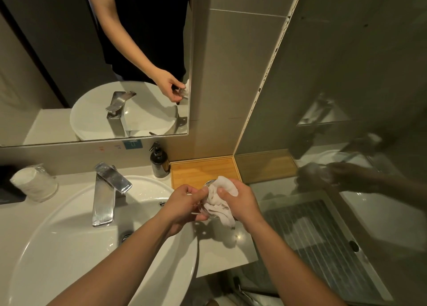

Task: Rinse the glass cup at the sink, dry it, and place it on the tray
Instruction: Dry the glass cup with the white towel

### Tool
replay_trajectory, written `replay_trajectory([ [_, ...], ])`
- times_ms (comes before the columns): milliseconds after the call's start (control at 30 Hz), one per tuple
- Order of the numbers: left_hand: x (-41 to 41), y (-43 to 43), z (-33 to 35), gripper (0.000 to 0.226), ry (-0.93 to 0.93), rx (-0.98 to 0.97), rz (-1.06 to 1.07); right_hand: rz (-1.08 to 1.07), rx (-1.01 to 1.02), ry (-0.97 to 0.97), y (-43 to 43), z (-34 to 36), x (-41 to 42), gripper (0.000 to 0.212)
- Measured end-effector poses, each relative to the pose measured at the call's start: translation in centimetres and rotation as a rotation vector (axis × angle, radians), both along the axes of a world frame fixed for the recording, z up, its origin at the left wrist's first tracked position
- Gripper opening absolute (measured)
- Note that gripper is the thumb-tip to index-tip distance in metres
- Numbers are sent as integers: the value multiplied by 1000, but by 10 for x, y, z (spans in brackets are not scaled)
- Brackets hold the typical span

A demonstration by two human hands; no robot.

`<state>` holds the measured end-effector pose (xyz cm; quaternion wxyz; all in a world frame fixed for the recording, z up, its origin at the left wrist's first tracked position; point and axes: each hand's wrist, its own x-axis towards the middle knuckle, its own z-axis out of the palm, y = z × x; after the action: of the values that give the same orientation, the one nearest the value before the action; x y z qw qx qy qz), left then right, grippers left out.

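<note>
My left hand (184,204) grips a clear glass cup (203,210), held just right of the white sink (69,248) and above the counter. My right hand (240,201) presses a white cloth (221,199) against and into the cup, so most of the glass is hidden by cloth and fingers. The wooden tray (198,169) lies on the counter right behind my hands, against the tiled wall. No water runs from the chrome faucet (108,190).
A dark soap pump bottle (159,160) stands left of the tray. Wrapped paper cups (34,183) lie at the far left of the counter. A mirror (92,63) hangs above the sink, and a glass shower partition (346,144) stands to the right.
</note>
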<state>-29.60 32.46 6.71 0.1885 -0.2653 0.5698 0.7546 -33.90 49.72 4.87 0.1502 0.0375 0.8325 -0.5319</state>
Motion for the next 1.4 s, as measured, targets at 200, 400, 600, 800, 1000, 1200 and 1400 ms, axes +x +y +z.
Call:
replay_trajectory([
  [200,5,15,-10,33,32,25,111,-106,87,18,-12,-5,10,61],
  [400,7,12,-4,24,4,77,11,-107,39,62,-5,-8,8,43],
  [600,-1,5,3,28,-1,23,-72,-31,40,33,0,-1,6,32],
  [800,7,30,-4,28,24,-39,144,-249,-11,39,-7,-5,15,28],
  [1000,10,25,-8,29,7,30,84,-239,-48,-5,-1,-9,14,30],
  [1200,-5,-2,2,27,-40,-29,-172,-6,6,-20,6,-4,6,26],
  [1400,5,30,-7,20,-51,55,181,-362,-155,-5,-12,-11,20,21],
])
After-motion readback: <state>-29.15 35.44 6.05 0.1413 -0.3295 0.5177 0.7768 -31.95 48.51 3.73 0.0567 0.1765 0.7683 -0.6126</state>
